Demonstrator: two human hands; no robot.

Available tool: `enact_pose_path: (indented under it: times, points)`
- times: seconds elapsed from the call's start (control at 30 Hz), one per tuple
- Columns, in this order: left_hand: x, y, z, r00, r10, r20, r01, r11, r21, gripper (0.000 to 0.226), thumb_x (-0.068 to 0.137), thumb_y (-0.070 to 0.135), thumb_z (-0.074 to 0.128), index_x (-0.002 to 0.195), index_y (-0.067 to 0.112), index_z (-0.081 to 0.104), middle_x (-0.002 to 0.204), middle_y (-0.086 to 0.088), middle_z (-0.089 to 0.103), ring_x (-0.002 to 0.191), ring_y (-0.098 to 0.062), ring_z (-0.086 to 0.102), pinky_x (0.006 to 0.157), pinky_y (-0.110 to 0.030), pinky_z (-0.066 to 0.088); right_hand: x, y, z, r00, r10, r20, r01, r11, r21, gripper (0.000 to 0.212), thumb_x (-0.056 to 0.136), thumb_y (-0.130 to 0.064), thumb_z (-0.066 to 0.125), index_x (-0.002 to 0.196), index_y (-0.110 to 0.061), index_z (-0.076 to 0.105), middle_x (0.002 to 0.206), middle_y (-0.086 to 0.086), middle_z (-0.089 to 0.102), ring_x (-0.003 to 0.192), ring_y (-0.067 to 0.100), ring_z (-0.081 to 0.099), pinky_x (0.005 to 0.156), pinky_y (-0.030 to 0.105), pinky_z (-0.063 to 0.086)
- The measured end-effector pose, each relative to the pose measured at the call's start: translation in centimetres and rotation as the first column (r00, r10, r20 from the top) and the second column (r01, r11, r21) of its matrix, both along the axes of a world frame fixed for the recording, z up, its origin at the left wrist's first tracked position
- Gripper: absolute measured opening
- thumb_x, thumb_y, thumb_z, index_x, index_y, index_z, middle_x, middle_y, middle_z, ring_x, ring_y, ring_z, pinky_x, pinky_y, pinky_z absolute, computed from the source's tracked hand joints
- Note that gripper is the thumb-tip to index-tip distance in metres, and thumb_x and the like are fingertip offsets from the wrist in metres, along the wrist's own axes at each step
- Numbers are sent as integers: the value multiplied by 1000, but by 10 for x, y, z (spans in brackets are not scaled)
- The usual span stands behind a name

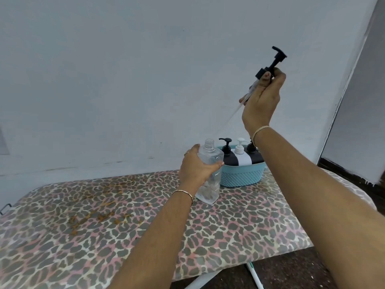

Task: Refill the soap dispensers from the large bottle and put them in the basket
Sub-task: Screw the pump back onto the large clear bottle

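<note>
While right hand (263, 97) grips pump (270, 65) upper right, left hand (195, 165) holds open bottle (210, 157); tilted tube (235, 110) may drip onto cloth (104, 205)

I see both forearms bare to frame edge. Thin gold segmented bangle (183, 192) on left wrist, thin pale-gold bangle (260, 130) on right wrist. Small ring (186, 153) on left hand (195, 166). Reddish thumbnail (267, 75) on right hand (262, 99).

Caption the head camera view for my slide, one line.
Left hand grips the open clear bottle while right hand holds a black pump aloft; three dispensers stand in the teal basket.
</note>
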State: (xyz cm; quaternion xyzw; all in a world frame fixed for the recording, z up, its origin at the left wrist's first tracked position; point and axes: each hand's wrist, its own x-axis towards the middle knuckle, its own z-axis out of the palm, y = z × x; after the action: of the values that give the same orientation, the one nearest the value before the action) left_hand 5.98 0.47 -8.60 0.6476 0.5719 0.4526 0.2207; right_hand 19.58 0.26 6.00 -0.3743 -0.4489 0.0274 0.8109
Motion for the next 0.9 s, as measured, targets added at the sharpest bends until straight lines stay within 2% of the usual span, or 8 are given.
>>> enact_pose_path:
  times: [0.07, 0.17, 0.27, 0.43, 0.57, 0.63, 0.7, 0.9]
  points:
    - [0, 0, 0, 1000, 3, -1, -3, 1000, -2, 98, 58, 55, 84, 140, 19, 43, 137, 0, 52, 123, -18, 51, 102, -38, 46, -3, 0, -4, 998, 15, 54, -15, 1000, -7, 26, 103, -31, 28, 114, -11, 40, 65, -7, 45, 50, 10, 45, 51, 39, 53]
    - [0, 0, 0, 1000, 5, -4, -5, 1000, -4, 98, 58, 55, 84, 139, 19, 43, 136, 0, 53, 122, -18, 52, 101, -39, 47, -8, -1, -11, 989, 53, 137, -50, 998, -26, 22, 103, -33, 29, 112, -16, 39, 70, -6, 49, 56, 13, 47, 52, 34, 53]
    - [0, 1, 0, 1000, 9, -12, -9, 1000, -2, 97, 58, 55, 83, 138, 19, 44, 136, 0, 53, 122, -19, 52, 100, -39, 47, -13, 2, -18, 979, 81, 185, -68, 995, -75, 29, 103, -34, 30, 117, -10, 41, 71, -6, 50, 56, 12, 49, 54, 32, 53]
    - [1, 1, -1, 1000, 19, -18, -19, 1000, -6, 96, 57, 57, 83, 138, 22, 43, 136, 1, 53, 122, -19, 53, 98, -40, 48, -17, 9, -29, 945, 192, 266, -143, 971, -192, 15, 104, -32, 33, 109, -19, 39, 71, -4, 53, 55, 16, 53, 60, 37, 56]
    - [2, 1, -1, 1000, 25, -13, -25, 1000, -15, 96, 56, 58, 82, 137, 24, 44, 133, 3, 54, 119, -17, 54, 96, -41, 50, -17, 17, -48, 863, 308, 400, -157, 918, -365, 15, 102, -35, 38, 109, -21, 40, 78, -3, 62, 68, 18, 65, 72, 45, 57]
    - [2, 0, 0, 1000, 28, -6, -28, 1000, -12, 95, 57, 56, 82, 137, 23, 43, 132, 4, 54, 119, -17, 54, 96, -41, 49, -19, 18, -61, 820, 319, 475, -115, 905, -410, 19, 102, -35, 39, 113, -19, 42, 80, -3, 65, 73, 16, 66, 74, 42, 54]
    - [2, -1, 0, 1000, 24, 3, -24, 1000, -11, 95, 56, 58, 81, 136, 23, 43, 130, 4, 55, 118, -17, 55, 95, -42, 50, -22, 16, -74, 798, 307, 519, -67, 901, -429, 27, 103, -33, 38, 120, -13, 42, 86, -1, 66, 76, 12, 63, 72, 32, 47]
    - [2, -7, 3, 1000, 16, 24, -15, 1000, -26, 91, 50, 61, 76, 128, 25, 47, 123, 4, 58, 109, -16, 59, 88, -43, 53, -27, 16, -99, 852, 303, 426, -84, 883, -461, 29, 102, -35, 37, 123, -14, 40, 97, 0, 66, 90, 20, 66, 79, 38, 51]
